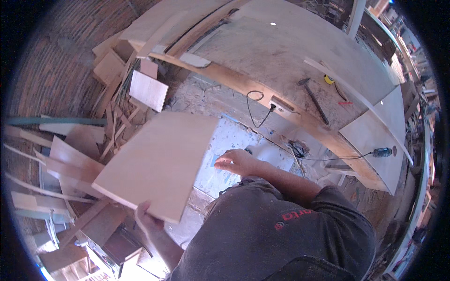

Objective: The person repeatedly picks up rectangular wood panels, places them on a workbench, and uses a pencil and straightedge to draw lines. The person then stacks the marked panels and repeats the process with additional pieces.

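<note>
A large, pale, flat wooden board (157, 159) hangs tilted in front of me on the left. My left hand (150, 220) is closed on its near lower edge, fingers wrapped round it and partly hidden behind the board. Just off the board's right edge, my right hand (233, 161) hovers with fingers loosely bent and a gap at the thumb. Nothing shows in it, and it appears apart from the board.
Along the far side runs a workbench (262, 44) bearing a hammer (314, 100), a yellow tape measure (329, 79) and a corded blue power tool (382, 152). A black plug (273, 107) sits at its front edge. Wood offcuts (112, 122) pile up at left.
</note>
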Tool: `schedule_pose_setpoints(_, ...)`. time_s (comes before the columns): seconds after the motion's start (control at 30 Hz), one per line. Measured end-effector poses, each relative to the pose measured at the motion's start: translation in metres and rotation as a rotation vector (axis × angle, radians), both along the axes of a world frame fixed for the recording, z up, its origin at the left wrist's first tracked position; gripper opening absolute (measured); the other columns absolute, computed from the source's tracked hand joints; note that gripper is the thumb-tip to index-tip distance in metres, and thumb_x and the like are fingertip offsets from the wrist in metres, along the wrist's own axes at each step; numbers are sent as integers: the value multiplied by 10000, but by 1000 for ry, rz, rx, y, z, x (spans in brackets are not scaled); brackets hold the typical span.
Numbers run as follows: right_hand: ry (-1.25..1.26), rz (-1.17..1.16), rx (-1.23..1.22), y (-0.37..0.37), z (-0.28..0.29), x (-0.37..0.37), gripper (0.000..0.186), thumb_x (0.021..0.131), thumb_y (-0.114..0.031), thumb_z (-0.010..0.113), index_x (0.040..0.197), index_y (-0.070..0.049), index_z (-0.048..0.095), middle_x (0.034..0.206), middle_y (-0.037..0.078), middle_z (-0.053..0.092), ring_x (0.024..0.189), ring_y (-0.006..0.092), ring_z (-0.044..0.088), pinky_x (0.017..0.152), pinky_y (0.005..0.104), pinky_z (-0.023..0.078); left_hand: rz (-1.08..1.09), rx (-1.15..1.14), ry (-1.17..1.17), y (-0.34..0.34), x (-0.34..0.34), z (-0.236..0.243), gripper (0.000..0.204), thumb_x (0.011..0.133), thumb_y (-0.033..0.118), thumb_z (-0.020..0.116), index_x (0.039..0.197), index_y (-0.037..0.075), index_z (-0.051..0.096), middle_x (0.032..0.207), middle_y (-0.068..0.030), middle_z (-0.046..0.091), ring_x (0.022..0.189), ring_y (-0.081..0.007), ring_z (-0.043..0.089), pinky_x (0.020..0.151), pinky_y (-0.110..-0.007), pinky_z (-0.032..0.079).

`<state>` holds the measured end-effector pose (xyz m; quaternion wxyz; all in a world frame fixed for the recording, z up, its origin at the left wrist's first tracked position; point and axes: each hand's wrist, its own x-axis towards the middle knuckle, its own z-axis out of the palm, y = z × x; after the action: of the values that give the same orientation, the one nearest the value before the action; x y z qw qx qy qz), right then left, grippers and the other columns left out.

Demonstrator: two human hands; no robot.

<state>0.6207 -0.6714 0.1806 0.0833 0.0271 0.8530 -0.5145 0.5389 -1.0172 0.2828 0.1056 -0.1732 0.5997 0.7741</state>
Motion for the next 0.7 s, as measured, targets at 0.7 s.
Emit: schedule_pose_setpoints(0.7,-108,-605,256,260,-23,-46,361,880,-349,655,1071,-51,726,987,180,734,936,362,702,841,460,547,-606,278,843,206,-313,-75,453,782,198,593,1125,-96,608,1018,-164,671,932,-291,678,834,-422,568)
